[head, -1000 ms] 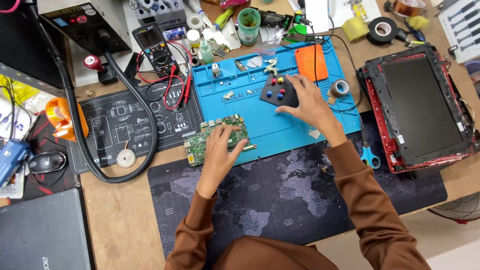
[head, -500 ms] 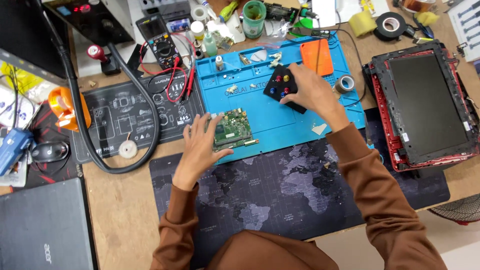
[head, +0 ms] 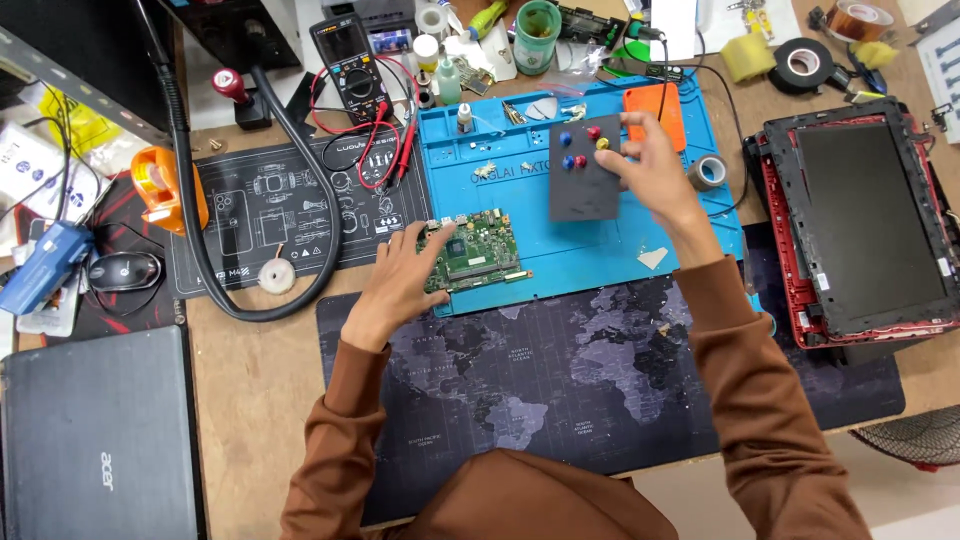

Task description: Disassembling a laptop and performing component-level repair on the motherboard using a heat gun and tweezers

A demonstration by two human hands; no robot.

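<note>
Circuit board [head: 472, 250] lies green on the blue mat [head: 640, 245], the left hand [head: 395, 285] resting spread fingers on its left edge — further right, the right hand [head: 650, 165] pinches a dark pad [head: 583, 185] with coloured pins at its upper right corner.

I'm seeing a wooden workbench [head: 255, 400], cluttered along its far edge, pale floor [head: 900, 505] off its near right corner, even overhead light, no walls visible
</note>
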